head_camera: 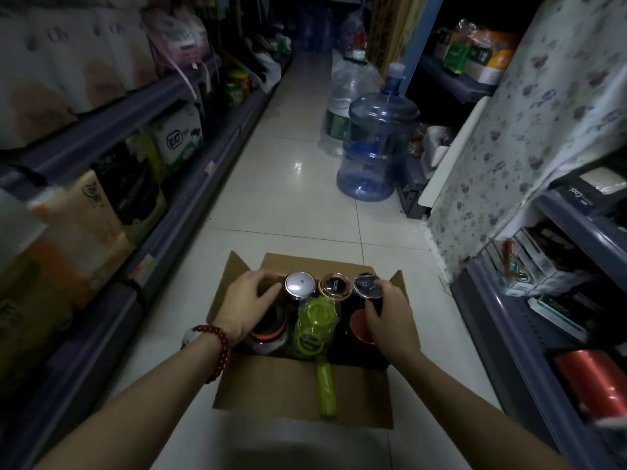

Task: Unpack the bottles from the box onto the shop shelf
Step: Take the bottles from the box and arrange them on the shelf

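Observation:
An open cardboard box point(302, 388) sits on the tiled floor in front of me, with several bottles standing in it. The back row shows a silver lid point(298, 284), a rose-gold lid point(335, 285) and a dark shiny lid point(366, 283). In front stand a green bottle point(317, 321) whose strap hangs over the box wall, an orange-ringed black bottle point(268, 332) and a red-lidded one point(359, 329). My left hand point(246, 301) curls over a dark bottle in the back left corner, mostly hidden. My right hand point(388, 312) grips the dark-lidded bottle at the back right.
Grey shop shelves point(190, 184) with cartons and packs line the left of the narrow aisle. Another shelf unit point(509, 337) with packaged goods and a floral cloth point(529, 130) stands on the right. Two large water jugs point(376, 144) stand on the floor ahead, right of centre.

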`<state>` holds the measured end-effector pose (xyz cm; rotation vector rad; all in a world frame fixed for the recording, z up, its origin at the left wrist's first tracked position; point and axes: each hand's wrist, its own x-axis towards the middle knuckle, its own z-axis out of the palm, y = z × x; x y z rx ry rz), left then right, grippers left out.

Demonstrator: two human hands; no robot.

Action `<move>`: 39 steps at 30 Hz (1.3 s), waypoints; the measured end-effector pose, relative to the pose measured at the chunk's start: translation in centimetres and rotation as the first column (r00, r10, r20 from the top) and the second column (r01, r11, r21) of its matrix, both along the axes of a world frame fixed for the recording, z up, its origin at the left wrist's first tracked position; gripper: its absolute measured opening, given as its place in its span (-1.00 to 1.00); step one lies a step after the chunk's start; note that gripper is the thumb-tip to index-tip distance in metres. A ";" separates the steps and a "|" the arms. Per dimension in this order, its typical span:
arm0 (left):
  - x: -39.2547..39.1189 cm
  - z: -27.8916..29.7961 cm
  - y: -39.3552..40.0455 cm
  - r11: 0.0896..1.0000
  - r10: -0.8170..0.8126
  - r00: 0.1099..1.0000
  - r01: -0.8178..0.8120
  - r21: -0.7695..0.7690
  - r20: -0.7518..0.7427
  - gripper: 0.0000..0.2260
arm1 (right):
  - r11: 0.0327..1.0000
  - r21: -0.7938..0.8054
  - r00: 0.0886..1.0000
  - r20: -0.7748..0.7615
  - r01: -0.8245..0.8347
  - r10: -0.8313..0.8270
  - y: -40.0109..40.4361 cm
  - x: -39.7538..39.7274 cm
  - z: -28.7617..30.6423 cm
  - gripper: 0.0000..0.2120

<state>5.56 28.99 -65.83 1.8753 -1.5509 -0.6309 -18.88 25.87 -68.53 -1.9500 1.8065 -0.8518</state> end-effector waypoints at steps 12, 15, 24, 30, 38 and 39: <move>0.6 -4.0 1.6 0.994 0.031 0.994 -0.019 -0.110 0.105 -0.58 | 0.986 0.166 0.946 0.322 -0.006 -0.048 1.6 -0.2 -4.9 -0.53; 1.2 -5.2 1.7 0.998 0.043 0.997 -0.040 -0.051 0.064 -0.56 | 0.988 0.156 0.935 0.350 0.000 -0.056 1.8 -0.1 -5.7 -0.45; 0.6 -6.6 1.3 0.995 0.061 0.998 -0.058 -0.082 0.032 -0.61 | 0.994 0.104 0.947 0.322 -0.034 -0.001 1.9 -0.3 -7.0 -0.23; -1.1 -7.7 2.4 0.954 0.227 0.957 -0.255 -0.157 -0.178 -0.67 | 0.999 0.051 0.964 0.268 -0.007 -0.007 1.9 -0.5 -7.3 -0.32; -0.9 -5.0 1.5 0.943 0.289 0.927 -0.319 -0.099 -0.237 -0.66 | 0.998 0.054 0.970 0.239 0.041 -0.053 0.8 -0.1 -4.6 -0.37; -0.9 -4.2 1.5 0.939 0.303 0.924 -0.331 -0.090 -0.233 -0.64 | 0.997 0.064 0.970 0.236 0.040 -0.054 0.7 -0.2 -3.7 -0.35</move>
